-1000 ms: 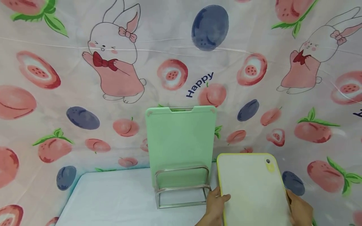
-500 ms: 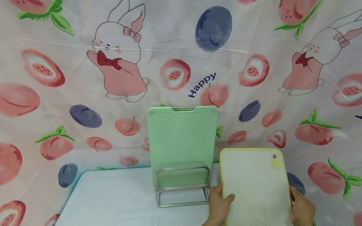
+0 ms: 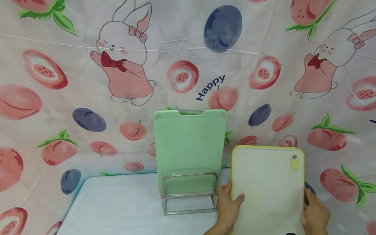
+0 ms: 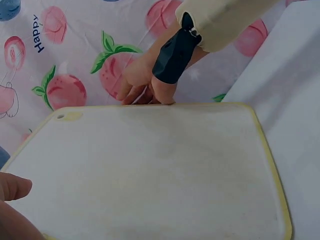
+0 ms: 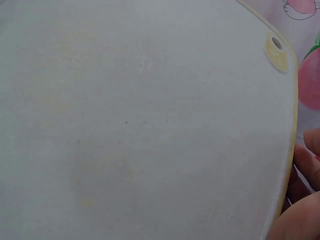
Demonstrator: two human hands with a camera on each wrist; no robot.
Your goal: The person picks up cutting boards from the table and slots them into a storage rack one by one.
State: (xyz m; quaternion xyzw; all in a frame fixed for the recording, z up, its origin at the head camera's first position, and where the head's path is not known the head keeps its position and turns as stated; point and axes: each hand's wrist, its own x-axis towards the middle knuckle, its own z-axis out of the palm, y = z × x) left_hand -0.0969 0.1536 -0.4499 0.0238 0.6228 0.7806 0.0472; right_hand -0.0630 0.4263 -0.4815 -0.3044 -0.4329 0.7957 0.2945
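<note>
A white cutting board (image 3: pixel 268 186) with a yellow rim stands nearly upright between both hands, right of the rack. My left hand (image 3: pixel 228 209) grips its left edge, thumb on the front face and fingers behind. At the opposite edge my right hand (image 3: pixel 316 212) holds on, its fingers partly hidden by the board; the left wrist view shows those fingers curled at the rim. The board's corner hole appears in the right wrist view beside a yellow patch (image 5: pixel 276 56). A green cutting board (image 3: pixel 189 147) stands upright in a metal rack (image 3: pixel 189 195), to the left of my left hand.
A white-covered table (image 3: pixel 117 202) lies beneath the rack and extends to its left. Behind it hangs a cloth (image 3: pixel 176 42) printed with rabbits and fruit. A small dark thing shows at the bottom edge of the head view, too cut off to identify.
The white cutting board has risen and shifted a little to the right, and stands straighter. Both hands have moved along with it. The green board and rack stay put.
</note>
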